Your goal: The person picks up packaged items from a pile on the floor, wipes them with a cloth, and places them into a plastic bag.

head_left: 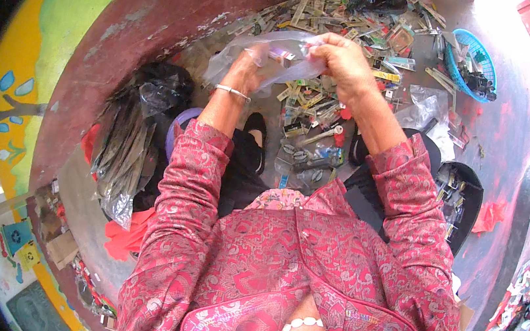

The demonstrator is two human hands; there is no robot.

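A clear plastic bag is held up in front of me, above the litter on the floor. My right hand pinches its edge, thumb and fingers pressed together. My left hand, with a pale bangle at the wrist, reaches into the bag, and the film blurs its fingers. Beside those fingertips shows a small purple and white piece; whether the left hand grips it cannot be made out.
Flat plastic and card scraps spread over the floor ahead and between my feet. A blue basket holding dark pieces stands far right. Dark plastic bags are heaped at left. By my right leg sits a black tub of small parts.
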